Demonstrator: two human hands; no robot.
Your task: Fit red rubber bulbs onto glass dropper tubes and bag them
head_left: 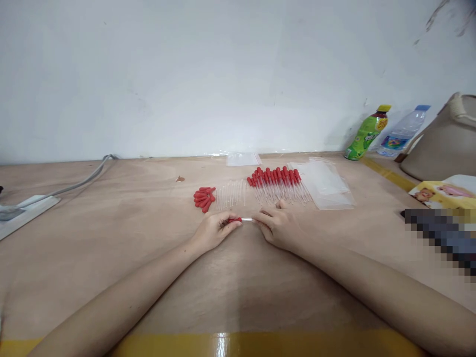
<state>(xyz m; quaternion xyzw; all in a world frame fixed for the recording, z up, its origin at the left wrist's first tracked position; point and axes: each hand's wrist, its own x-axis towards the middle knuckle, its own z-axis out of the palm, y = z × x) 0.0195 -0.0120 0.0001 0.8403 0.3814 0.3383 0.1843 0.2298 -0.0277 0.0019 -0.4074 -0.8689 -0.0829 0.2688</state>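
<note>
While the left hand (217, 230) pinches a red rubber bulb (235, 219) low over the worktop (178, 292), the right hand (277, 225) pinches the clear, slender tube (246, 219) between both hands. The tube meets the bulb and looks shiny. Fingers cover most of the bulb, and also the tube's far end.

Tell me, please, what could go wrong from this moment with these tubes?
The thin clear tube, between the red bulb in the left hand and the right hand, might crack if pushed crookedly. The right hand is close to the red-topped droppers, so it could knock them. The loose clear tubes lie without a holder, so they may roll.
</note>
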